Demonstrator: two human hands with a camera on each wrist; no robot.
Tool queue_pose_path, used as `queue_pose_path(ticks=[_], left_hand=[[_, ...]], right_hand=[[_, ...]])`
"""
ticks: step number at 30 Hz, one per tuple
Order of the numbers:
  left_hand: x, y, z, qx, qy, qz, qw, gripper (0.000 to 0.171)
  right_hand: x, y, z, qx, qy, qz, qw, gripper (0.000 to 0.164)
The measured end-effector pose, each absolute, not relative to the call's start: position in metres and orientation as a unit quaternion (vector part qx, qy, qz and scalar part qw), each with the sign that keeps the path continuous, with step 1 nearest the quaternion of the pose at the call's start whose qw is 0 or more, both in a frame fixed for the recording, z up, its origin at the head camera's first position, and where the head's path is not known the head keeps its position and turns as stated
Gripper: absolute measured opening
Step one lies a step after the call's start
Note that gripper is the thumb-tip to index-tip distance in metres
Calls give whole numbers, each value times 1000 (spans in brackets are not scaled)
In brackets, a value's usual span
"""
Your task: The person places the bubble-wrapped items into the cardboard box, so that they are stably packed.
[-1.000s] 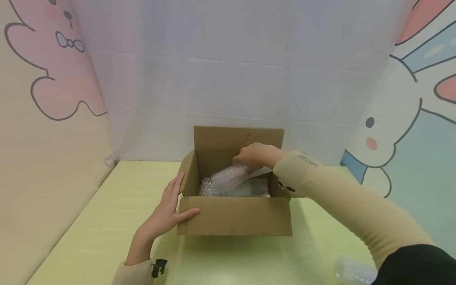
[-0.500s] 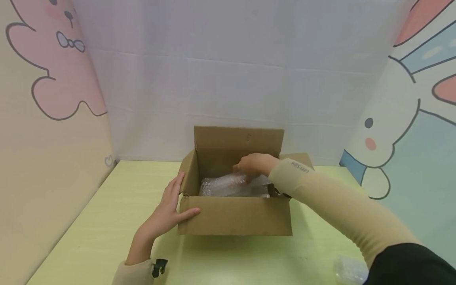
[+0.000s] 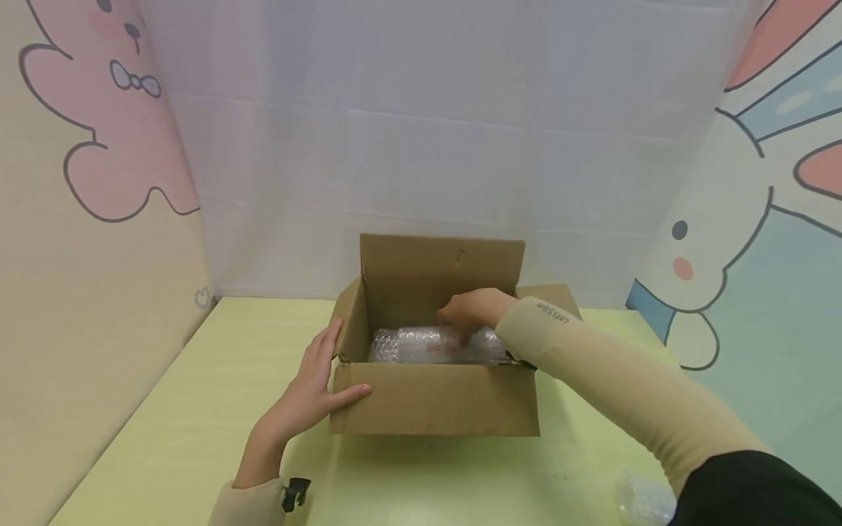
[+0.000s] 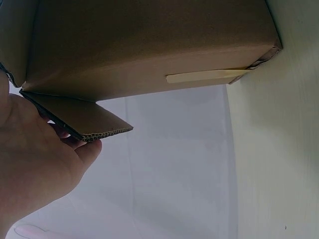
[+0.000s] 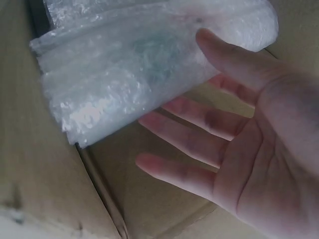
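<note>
Bubble-wrapped bundle [image 5: 144, 69] now lower in the cardboard box [image 3: 397, 303]; hands [image 3: 305, 396] [image 5: 254, 154] spread, left on flaps [image 3: 437, 402], right at bundle.

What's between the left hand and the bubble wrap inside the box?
The left side of the cardboard box lies between the left hand and the bubble wrap, as the head view shows.

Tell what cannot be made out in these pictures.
Right wrist view: what the bubble wrap contains, hidden by its cloudy layers.
Head view: the fingers of the right hand, blurred against the bubble wrap.
Head view: the bottom right bundle, cut off by picture edge and black sleeve.
Left wrist view: left hand, partly cropped by left edge.
</note>
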State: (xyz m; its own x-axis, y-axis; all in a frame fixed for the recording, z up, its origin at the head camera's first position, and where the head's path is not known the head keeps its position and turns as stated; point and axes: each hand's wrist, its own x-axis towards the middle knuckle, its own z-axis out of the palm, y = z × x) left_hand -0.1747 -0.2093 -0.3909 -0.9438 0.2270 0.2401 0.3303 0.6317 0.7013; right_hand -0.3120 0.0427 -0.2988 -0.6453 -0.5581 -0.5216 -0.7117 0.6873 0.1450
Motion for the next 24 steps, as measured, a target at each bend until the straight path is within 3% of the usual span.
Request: queue_pose_path(ticks=[9, 18, 24], left_hand=[[-175, -210, -392, -154, -901, -401, 66, 109], [-174, -208, -392, -157, -901, -399, 70, 108], [-174, -209, -392, -160, -900, -399, 74, 108]], right_hand=[[-307, 54, -265, -345, 903, 143, 212, 62], [-280, 106, -230, -406, 907, 17, 113, 52], [-252, 152, -218, -383, 915, -87, 95, 50]])
